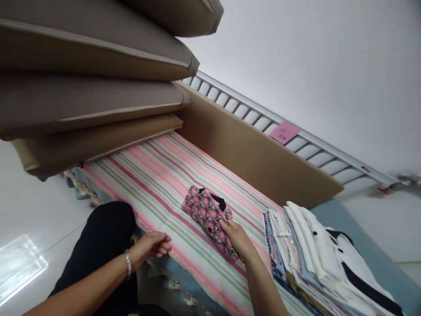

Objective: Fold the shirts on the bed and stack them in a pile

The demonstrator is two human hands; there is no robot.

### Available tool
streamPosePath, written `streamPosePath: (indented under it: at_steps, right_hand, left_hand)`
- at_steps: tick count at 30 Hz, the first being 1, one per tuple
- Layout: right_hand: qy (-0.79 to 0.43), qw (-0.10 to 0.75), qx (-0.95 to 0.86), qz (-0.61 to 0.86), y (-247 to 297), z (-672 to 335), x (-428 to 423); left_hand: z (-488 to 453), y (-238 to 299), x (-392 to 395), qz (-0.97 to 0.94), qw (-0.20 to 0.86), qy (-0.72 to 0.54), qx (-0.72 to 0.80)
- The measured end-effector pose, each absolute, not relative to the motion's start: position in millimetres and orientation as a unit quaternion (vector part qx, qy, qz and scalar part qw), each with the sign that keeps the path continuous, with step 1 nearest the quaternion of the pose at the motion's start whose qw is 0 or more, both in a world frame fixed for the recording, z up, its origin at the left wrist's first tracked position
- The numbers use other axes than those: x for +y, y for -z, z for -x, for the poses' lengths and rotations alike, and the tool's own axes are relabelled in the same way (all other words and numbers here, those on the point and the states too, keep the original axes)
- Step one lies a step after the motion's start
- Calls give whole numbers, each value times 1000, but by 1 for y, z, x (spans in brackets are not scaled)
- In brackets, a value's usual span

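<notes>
A small folded floral shirt (210, 215), pink and dark with a black collar-like piece and a black button, lies on a striped sheet (144, 180). My right hand (238, 239) grips the shirt's near right side, thumb on top and the other fingers hidden beneath. Over the sheet's front edge, my left hand (151, 248) hangs with loosely curled fingers and nothing visible in them. It is apart from the shirt. To the right stands a stack of folded clothes (305, 250), mostly white and blue, its layers turned on edge.
Large grey-brown cushions (98, 96) are piled at the left, overhanging the sheet. A tan board (250, 149) leans along a metal rail (243, 107) at the back, with a pink note (284, 132) on it. My dark-clothed knee (108, 237) is at the front edge.
</notes>
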State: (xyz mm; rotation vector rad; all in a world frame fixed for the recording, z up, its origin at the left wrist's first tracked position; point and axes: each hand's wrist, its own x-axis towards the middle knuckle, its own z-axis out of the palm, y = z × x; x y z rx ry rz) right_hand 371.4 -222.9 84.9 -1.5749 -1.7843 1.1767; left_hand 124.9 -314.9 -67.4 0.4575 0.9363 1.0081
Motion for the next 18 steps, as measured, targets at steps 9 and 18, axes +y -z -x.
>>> streamPosePath:
  at_steps: [9,18]
  right_hand:
    - [-216,210,-785,541,-43,-360,-284]
    - [-231,159,-812,512,12,-371,-339]
  left_hand:
    - [-191,7,-324,-227,823,-423,302]
    - [-218,49,-343,-132,822,-419,363]
